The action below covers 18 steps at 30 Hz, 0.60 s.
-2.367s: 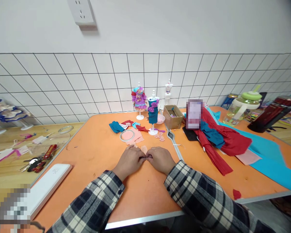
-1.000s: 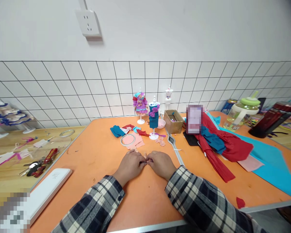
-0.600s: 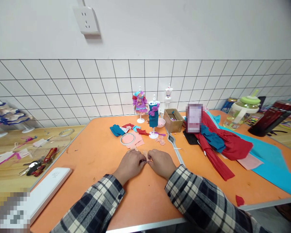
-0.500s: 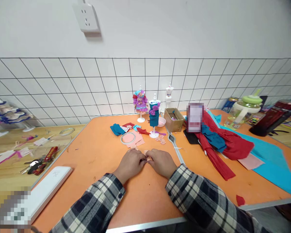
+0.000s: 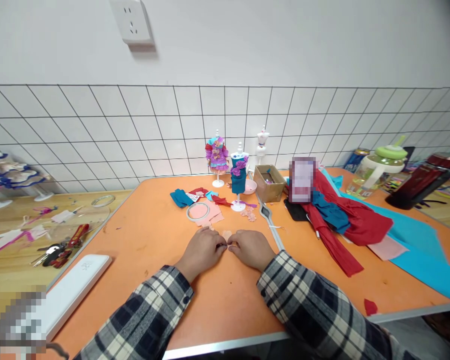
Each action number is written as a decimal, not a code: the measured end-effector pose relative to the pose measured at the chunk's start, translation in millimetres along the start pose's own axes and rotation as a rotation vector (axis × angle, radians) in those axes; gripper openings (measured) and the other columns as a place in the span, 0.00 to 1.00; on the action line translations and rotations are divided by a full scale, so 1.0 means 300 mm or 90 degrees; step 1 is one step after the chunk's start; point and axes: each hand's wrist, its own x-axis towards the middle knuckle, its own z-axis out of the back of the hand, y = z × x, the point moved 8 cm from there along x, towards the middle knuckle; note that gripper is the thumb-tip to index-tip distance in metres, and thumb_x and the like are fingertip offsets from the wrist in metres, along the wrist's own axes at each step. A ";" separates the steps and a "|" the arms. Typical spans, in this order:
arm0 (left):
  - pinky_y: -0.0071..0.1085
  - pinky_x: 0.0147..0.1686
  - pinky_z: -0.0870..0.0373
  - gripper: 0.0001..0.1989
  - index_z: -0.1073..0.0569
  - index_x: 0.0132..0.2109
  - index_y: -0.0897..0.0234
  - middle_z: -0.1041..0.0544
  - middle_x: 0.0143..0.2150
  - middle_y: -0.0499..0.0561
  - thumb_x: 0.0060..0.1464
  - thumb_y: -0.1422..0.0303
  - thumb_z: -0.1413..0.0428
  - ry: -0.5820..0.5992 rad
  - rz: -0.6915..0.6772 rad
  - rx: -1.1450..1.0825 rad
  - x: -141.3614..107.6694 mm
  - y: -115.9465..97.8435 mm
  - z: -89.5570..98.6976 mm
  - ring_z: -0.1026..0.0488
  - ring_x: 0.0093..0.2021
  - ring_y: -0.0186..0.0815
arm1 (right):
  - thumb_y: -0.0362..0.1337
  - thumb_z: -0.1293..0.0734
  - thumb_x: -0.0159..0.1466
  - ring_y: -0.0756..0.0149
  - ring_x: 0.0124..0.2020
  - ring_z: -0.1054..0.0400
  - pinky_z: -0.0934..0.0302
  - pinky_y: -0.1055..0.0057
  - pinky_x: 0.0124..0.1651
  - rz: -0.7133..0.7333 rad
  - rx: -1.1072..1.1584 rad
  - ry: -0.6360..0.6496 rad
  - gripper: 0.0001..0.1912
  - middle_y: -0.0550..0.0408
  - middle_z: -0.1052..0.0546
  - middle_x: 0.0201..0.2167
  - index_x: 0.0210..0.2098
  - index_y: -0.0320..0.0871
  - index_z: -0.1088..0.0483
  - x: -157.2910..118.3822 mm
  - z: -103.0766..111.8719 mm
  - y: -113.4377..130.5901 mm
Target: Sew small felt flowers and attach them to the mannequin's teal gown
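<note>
Both my left hand [image 5: 207,249] and my right hand [image 5: 250,248] rest low over the orange table, fingertips almost meeting. Between them they pinch a small piece of pale pink crepe paper [image 5: 227,234], mostly covered by my fingers. Just beyond lie pink paper sheets [image 5: 214,214] with a roll of tape [image 5: 198,212] on top. Small pink cut pieces [image 5: 249,214] sit near the foot of a mini dress form [image 5: 239,175] wrapped in teal with purple flowers. Another dress form [image 5: 217,157] behind it wears a purple ruffled dress.
A cardboard box [image 5: 270,184], a pink bowl [image 5: 250,187] and a bare white form [image 5: 262,145] stand at the back. To the right are a propped phone [image 5: 302,181], red paper [image 5: 367,221], a jug [image 5: 378,170] and a dark flask [image 5: 423,181]. A white slab-shaped device [image 5: 78,287] lies left.
My fingertips have shifted slightly on the pink piece, and more of it shows beyond them. The camera has tilted a little; the other things stay in place.
</note>
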 end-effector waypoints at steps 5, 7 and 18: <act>0.37 0.45 0.39 0.08 0.21 0.36 0.59 0.20 0.32 0.49 0.57 0.70 0.46 -0.001 -0.006 -0.009 0.001 0.003 -0.003 0.26 0.37 0.37 | 0.46 0.37 0.64 0.66 0.38 0.32 0.49 0.71 0.34 -0.030 -0.004 -0.004 0.12 0.56 0.25 0.38 0.39 0.50 0.25 0.000 0.001 -0.010; 0.37 0.45 0.39 0.09 0.21 0.36 0.59 0.20 0.32 0.49 0.57 0.70 0.47 -0.002 -0.006 -0.010 0.002 0.004 -0.003 0.26 0.37 0.37 | 0.46 0.36 0.64 0.66 0.38 0.32 0.49 0.71 0.34 -0.020 0.004 -0.018 0.12 0.57 0.25 0.38 0.41 0.51 0.25 0.000 0.004 -0.006; 0.34 0.37 0.38 0.08 0.22 0.37 0.58 0.21 0.31 0.50 0.57 0.69 0.46 -0.004 0.019 -0.007 0.002 0.001 -0.006 0.28 0.35 0.39 | 0.37 0.39 0.64 0.68 0.35 0.33 0.54 0.71 0.30 -0.017 0.014 -0.026 0.11 0.57 0.25 0.34 0.34 0.48 0.24 0.008 -0.005 -0.002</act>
